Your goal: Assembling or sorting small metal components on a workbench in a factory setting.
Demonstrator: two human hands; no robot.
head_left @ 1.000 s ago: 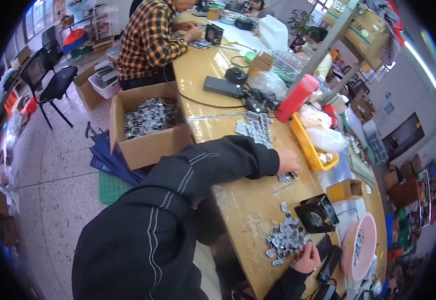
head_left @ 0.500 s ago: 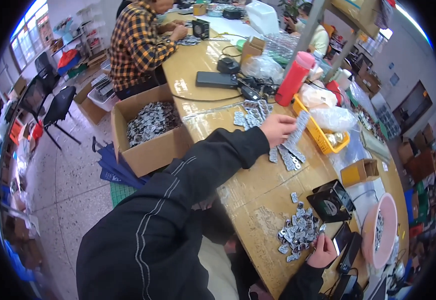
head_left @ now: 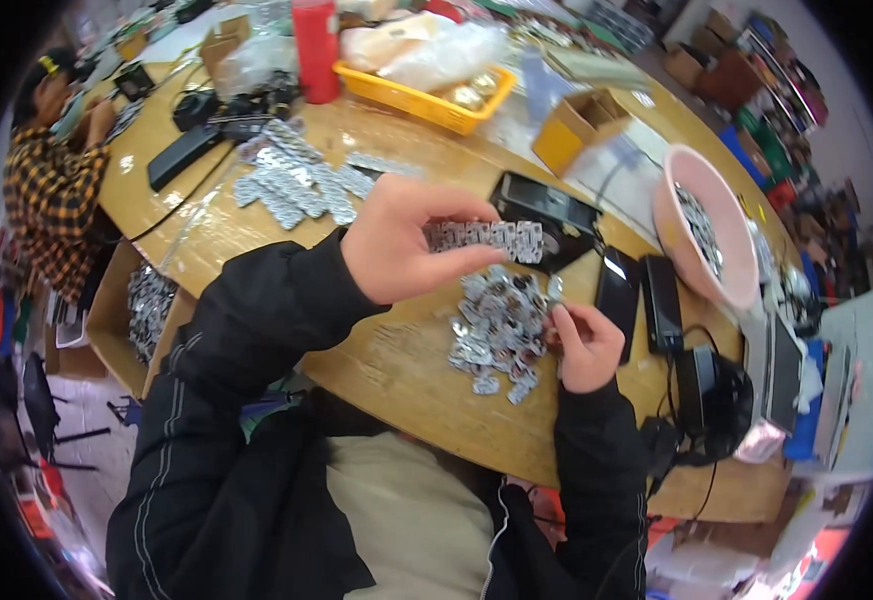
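Observation:
My left hand is closed around a short strip of joined small silver metal pieces, which it holds level above the table. Just below lies a loose heap of small silver metal pieces. At the heap's right edge my right hand is closed in a pinch, with a small silver piece at its fingertips. Several more silver strips lie overlapping farther back on the left. A black square device stands behind the heap, partly hidden by the held strip.
To the right are a phone, a black oblong case and a pink bowl of silver pieces. Behind stand a yellow basket, a red bottle and a small carton. A co-worker sits far left, beside a carton of pieces.
My left hand has come from the strips at the back to above the heap, bringing a strip along. The view has swung right; my right hand remains by the heap.

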